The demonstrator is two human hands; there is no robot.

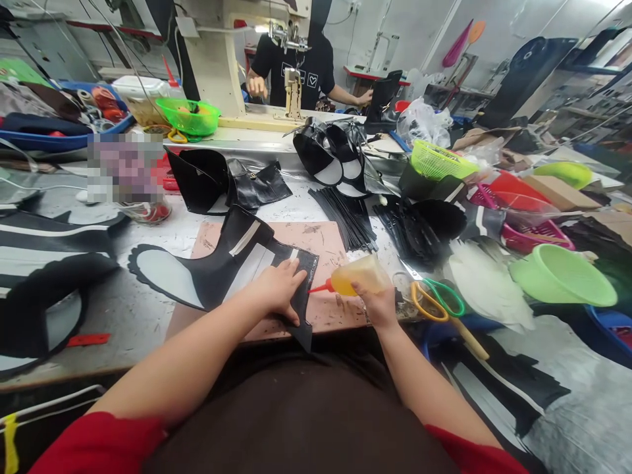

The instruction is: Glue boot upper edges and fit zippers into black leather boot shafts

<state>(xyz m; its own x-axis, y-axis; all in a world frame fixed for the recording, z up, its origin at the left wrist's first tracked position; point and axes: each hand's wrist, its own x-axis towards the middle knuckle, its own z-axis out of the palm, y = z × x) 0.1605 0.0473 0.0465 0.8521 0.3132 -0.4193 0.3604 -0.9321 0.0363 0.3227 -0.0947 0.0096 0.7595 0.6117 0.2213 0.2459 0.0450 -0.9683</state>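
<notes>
pressing a black boot piece (211, 276) flat with the left hand (276, 289), unclenched and with fingers spread, on top of a pinkish board (326, 253) at the front of the table (135, 322). grasping a tilted squeeze bottle (366, 271) of yellow liquid in the right hand (379, 304), with its red nozzle (322, 286) pointed left at the piece's edge; impossible to tell whether touching. with scissors (415, 289) just right of the right hand, and with a bundle of black strips (343, 217) just behind the board. facing another person (320, 62) in a black shirt, behind a sewing machine (217, 62).
</notes>
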